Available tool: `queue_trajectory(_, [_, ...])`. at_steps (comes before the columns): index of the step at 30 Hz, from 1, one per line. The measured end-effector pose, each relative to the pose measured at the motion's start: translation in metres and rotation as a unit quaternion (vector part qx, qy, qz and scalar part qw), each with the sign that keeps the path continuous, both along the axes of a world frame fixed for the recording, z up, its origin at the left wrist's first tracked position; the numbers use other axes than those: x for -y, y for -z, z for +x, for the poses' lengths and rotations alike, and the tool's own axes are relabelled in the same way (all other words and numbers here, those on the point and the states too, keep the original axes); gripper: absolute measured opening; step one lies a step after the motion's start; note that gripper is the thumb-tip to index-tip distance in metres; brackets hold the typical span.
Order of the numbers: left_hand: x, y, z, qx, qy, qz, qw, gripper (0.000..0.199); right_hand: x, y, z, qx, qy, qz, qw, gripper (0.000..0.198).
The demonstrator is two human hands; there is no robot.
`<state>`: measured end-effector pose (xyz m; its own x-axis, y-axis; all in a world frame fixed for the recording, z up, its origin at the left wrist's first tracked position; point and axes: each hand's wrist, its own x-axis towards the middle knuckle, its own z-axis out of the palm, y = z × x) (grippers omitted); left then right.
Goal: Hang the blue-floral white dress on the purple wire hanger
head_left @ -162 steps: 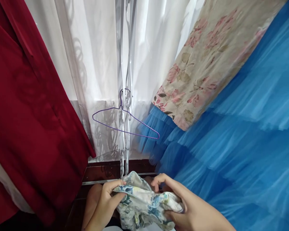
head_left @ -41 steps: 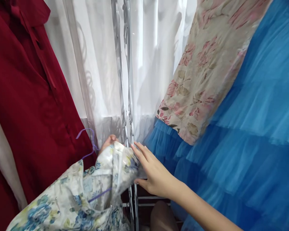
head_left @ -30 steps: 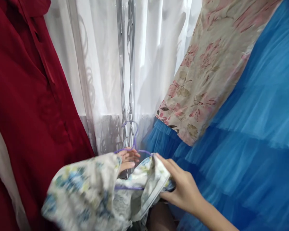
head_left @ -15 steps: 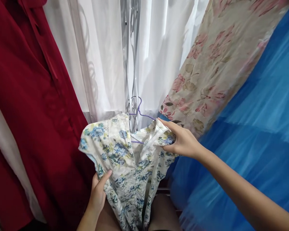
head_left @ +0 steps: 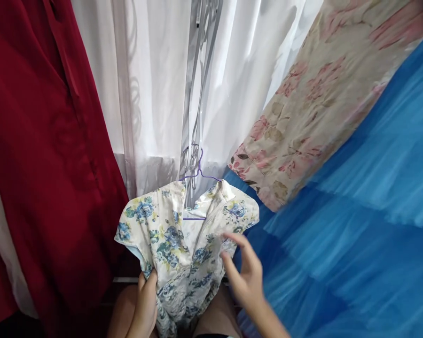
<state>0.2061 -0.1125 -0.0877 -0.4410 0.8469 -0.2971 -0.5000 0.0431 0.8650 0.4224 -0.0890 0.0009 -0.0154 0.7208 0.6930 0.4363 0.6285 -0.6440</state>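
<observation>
At seven o'clock, the left hand (head_left: pixel 147 300) pinches the flowered dress (head_left: pixel 171 239), thumb up; at five, the right hand (head_left: pixel 246 277) curves over its front, released, thumb and forefinger parted. The dress hangs toward six on a purple hanger (head_left: pixel 199 172), between red cloth (head_left: pixel 52 164) at nine and blue tulle (head_left: pixel 356 244) at three.

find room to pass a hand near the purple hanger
Above the hanger, bare white curtain flanks the metal stand, out to the red cloth and the pink-flowered garment. Crowded below: the left hand pinches the blue-flowered top, the right hand close over it.
</observation>
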Motion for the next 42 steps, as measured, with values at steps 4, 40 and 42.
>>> queue_trajectory(4, [0.009,-0.011,0.000,0.049,-0.012,-0.004,0.999,0.049,0.017,0.070,-0.054,-0.078,-0.089,-0.265,0.957,0.024])
queue_trajectory(40, [0.006,0.001,0.053,-0.537,0.184,0.210,0.796,0.020,-0.016,0.016,-0.028,-0.252,-0.225,-0.347,0.875,0.038])
queue_trajectory(42, [0.008,-0.014,0.046,-0.589,0.236,0.201,0.747,0.023,-0.038,-0.024,-0.031,-0.272,-0.239,-0.310,0.879,0.040])
